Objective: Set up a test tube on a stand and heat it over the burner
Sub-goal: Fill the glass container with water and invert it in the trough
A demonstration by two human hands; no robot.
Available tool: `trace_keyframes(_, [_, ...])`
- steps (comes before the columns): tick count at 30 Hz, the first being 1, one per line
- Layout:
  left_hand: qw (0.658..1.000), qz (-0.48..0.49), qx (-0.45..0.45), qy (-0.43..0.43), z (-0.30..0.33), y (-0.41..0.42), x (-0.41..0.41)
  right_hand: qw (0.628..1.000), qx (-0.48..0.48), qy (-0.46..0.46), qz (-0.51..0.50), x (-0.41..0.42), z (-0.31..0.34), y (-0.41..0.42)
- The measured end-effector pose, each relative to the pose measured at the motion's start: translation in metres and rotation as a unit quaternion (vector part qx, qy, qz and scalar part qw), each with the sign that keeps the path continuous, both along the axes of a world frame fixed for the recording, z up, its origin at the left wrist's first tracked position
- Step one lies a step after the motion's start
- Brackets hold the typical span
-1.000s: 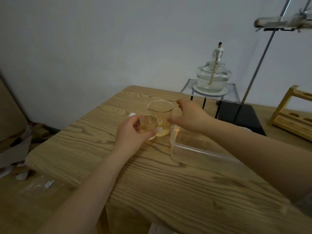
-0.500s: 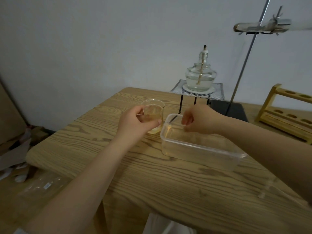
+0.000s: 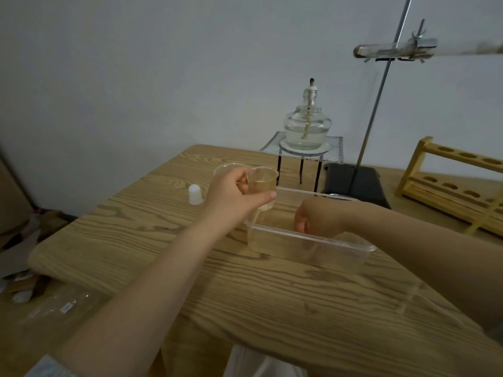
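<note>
My left hand grips a small glass beaker of yellowish liquid, tilted over the left end of a clear plastic container. A thin stream runs from the beaker into it. My right hand sits inside the container with its fingers curled; anything in it is hidden. A glass alcohol burner, unlit, stands on a wire-gauze tripod behind. The stand's rod rises from a black base. Its clamp holds a test tube horizontally, high at the right.
A second clear beaker stands just behind my left hand. A white burner cap sits on the wooden table to the left. A wooden test tube rack is at the right. A clear glass piece lies near the front right.
My left hand has lifted the small beaker, moved it right over the container's end and tilted it. My right hand has dropped from the rim into the container.
</note>
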State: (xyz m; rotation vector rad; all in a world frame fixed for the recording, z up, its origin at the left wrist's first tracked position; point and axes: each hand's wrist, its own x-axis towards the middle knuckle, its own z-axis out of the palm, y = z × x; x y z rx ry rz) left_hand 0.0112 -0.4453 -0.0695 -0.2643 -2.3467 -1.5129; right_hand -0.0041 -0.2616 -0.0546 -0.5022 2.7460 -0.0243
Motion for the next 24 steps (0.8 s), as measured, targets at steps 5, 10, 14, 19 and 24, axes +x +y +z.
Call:
trace_keyframes(5, [1.000, -0.013, -0.011, -0.001, 0.002, 0.008, -0.002, 1.000, 0.020, -0.007, 0.021, 0.002, 0.001, -0.004])
trace_keyframes(10, [0.999, -0.017, -0.028, -0.001, 0.003, 0.013, -0.003, 1.000, 0.010, -0.014, 0.009, 0.003, 0.000, -0.004])
trace_keyframes(14, [0.999, -0.016, -0.039, -0.008, 0.003, 0.017, -0.001, 1.000, 0.008, -0.014, 0.010, 0.000, -0.003, -0.002])
trace_keyframes(19, [0.999, -0.023, -0.045, -0.014, 0.004, 0.021, -0.001, 0.999, 0.034, -0.010, 0.010, -0.004, -0.005, -0.002])
trace_keyframes(24, [0.998, -0.028, -0.045, -0.022, 0.003, 0.024, -0.003, 1.000, 0.026, -0.002, 0.000, -0.008, -0.009, -0.001])
